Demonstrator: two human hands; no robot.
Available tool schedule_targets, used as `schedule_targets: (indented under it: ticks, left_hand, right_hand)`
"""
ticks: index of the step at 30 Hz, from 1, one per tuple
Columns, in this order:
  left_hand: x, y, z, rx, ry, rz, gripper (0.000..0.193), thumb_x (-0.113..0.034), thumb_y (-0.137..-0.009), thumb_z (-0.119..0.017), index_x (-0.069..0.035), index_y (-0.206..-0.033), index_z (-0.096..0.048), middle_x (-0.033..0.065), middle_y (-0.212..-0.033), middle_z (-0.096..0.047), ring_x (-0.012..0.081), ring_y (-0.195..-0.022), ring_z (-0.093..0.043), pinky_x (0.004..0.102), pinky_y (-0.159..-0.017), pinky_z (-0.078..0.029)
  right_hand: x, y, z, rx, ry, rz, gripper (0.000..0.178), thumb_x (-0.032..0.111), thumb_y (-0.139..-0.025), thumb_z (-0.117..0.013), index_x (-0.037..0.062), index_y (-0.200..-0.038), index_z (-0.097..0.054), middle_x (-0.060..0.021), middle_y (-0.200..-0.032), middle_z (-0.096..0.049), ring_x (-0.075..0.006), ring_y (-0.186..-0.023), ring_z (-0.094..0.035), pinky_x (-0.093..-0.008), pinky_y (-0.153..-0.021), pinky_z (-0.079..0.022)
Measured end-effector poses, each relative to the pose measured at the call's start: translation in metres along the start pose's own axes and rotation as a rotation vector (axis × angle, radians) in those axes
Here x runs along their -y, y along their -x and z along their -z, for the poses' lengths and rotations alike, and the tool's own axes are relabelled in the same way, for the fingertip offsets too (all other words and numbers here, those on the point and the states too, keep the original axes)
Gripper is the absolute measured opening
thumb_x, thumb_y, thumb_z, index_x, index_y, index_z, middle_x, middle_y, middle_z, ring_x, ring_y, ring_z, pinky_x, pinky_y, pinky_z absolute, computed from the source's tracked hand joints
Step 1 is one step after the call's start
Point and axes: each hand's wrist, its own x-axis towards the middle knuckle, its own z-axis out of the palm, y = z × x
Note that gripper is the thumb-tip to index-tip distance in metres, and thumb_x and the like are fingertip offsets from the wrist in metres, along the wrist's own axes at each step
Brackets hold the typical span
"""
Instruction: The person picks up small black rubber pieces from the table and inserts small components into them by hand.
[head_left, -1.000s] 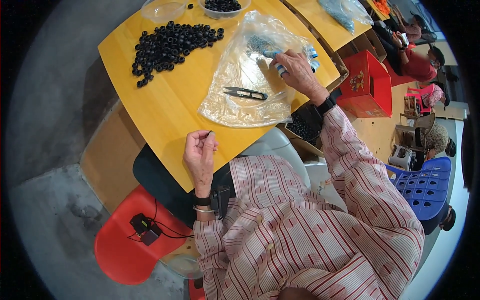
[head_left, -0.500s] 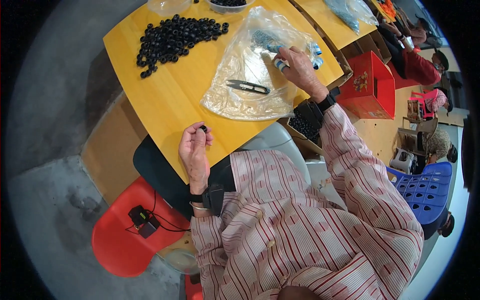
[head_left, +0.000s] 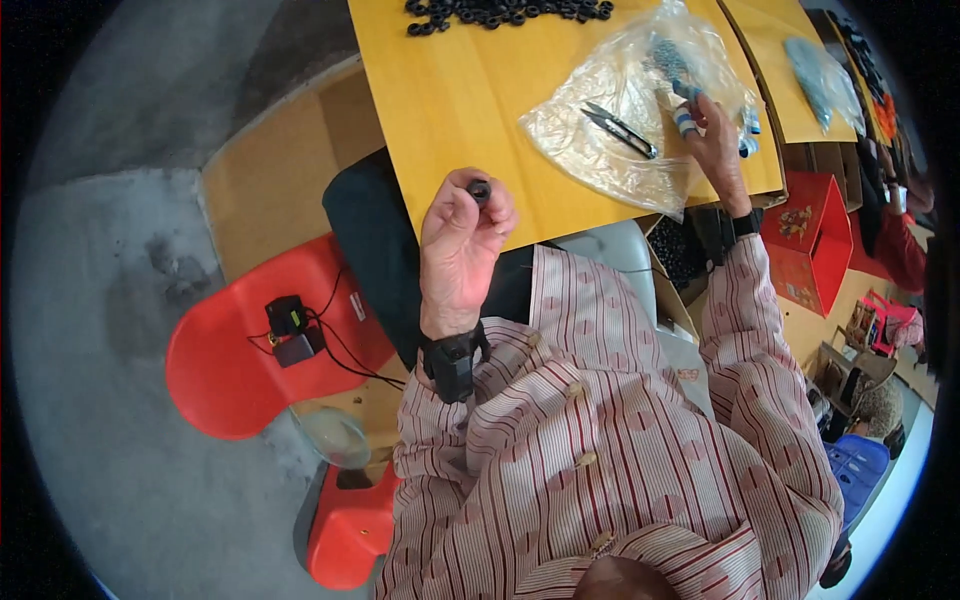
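My left hand (head_left: 465,235) is raised over the table's near edge, palm up, and pinches a small black ring (head_left: 479,192) between thumb and fingers. Farther right, my right hand (head_left: 718,150) rests at the right side of a clear plastic bag (head_left: 580,125). Its fingers are bent around a small blue-and-white striped piece (head_left: 685,122); the exact kind of this piece is not clear. Similar striped pieces (head_left: 748,146) lie just right of that hand. Black thread snips (head_left: 622,132) lie on the bag, left of my right hand. Bluish mesh-like material (head_left: 668,58) shows at the bag's far part.
Many black rings (head_left: 500,14) lie at the far side of the yellow table (head_left: 450,100). A box of black pieces (head_left: 672,246) sits below its right edge, beside a red box (head_left: 808,235). A red chair (head_left: 240,330) holds cabled devices (head_left: 290,325). Other people are at the right.
The view has shifted, so the table sits higher and farther right. My left hand has lifted the black ring closer to me. My right hand stays at the bag's right side.
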Motion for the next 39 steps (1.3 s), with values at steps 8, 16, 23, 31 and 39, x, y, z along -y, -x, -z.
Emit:
schedule_targets:
  ticks: [8,16,23,31,39]
  left_hand:
    - [0.003,0.005,0.006,0.060,0.037,-0.026,0.030,-0.026,-0.089,-0.063,-0.002,-0.103,-0.053,0.0066,-0.083,-0.052,0.0145,-0.075,-0.046,0.0266,-0.066,-0.038]
    - [0.002,0.013,0.003,0.025,-0.152,-0.057,0.031,-0.019,-0.089,-0.064,0.001,-0.110,-0.056,0.0071,-0.092,-0.058,0.0129,-0.079,-0.050,0.0270,-0.075,-0.042]
    - [0.002,0.018,-0.004,-0.092,-0.308,-0.035,0.030,-0.012,-0.089,-0.062,0.004,-0.114,-0.057,0.0062,-0.098,-0.061,0.0107,-0.087,-0.055,0.0224,-0.082,-0.044]
    - [0.007,0.013,-0.012,-0.121,-0.493,-0.063,0.022,0.003,-0.086,-0.061,0.003,-0.107,-0.058,0.0038,-0.098,-0.060,0.0081,-0.088,-0.054,0.0210,-0.082,-0.044]
    - [0.010,0.014,-0.008,-0.128,-0.502,-0.064,0.015,0.004,-0.086,-0.062,0.001,-0.100,-0.058,0.0016,-0.092,-0.059,0.0071,-0.086,-0.055,0.0192,-0.079,-0.045]
  right_hand:
    - [0.090,-0.003,0.011,-0.028,-0.228,0.132,0.023,0.005,-0.081,-0.066,0.0054,-0.103,-0.060,-0.0039,-0.087,-0.061,-0.0133,-0.073,-0.056,-0.0274,-0.067,-0.048]
    - [0.201,0.014,0.023,0.199,-0.502,0.266,0.041,0.002,-0.079,-0.065,0.0028,-0.119,-0.058,-0.0014,-0.086,-0.059,-0.0107,-0.071,-0.051,-0.0239,-0.065,-0.044]
    - [0.220,0.015,0.016,0.120,-0.440,0.540,0.034,0.005,-0.070,-0.072,0.0019,-0.100,-0.056,-0.0069,-0.080,-0.057,-0.0257,-0.070,-0.053,-0.0351,-0.059,-0.045]
    - [0.216,0.021,0.016,0.131,-0.218,0.619,0.037,0.004,-0.062,-0.069,0.0030,-0.095,-0.054,-0.0073,-0.081,-0.054,-0.0252,-0.072,-0.052,-0.0340,-0.055,-0.047]
    - [0.223,0.022,0.022,0.139,-0.130,0.692,0.030,0.009,-0.065,-0.064,0.0039,-0.093,-0.055,-0.0066,-0.083,-0.054,-0.0243,-0.077,-0.054,-0.0321,-0.055,-0.049]
